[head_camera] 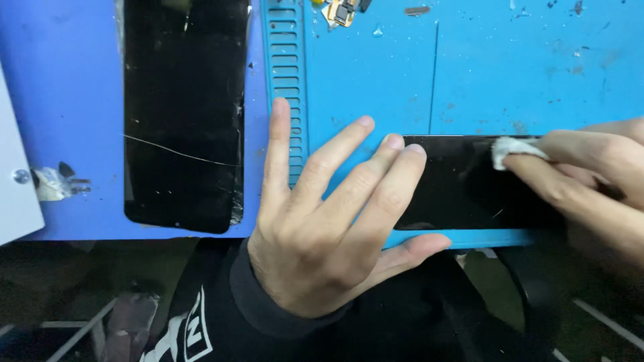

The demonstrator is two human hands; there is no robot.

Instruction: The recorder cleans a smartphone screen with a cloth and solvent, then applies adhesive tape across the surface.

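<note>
— How many black screens lie on the blue mat [376, 80]?

— Two. One dark glass panel [463, 184] lies crosswise at the near right edge. The left hand [322, 228] lies flat and spread, its fingertips [414, 151] resting on that panel's left end. The right hand [590, 174] pinches one small white wad [513, 149] against the panel's far edge, fingers closed around it.

— And the second?

— A cracked screen [182, 114] lies lengthwise at the far left, well apart from both hands, one long hairline crossing it.

— Anything else?

— One ribbed strip [287, 87] moulded into the mat between the screens, one small orange part [341, 11] at the far edge, and one white plate [17, 181] at the left margin.
</note>
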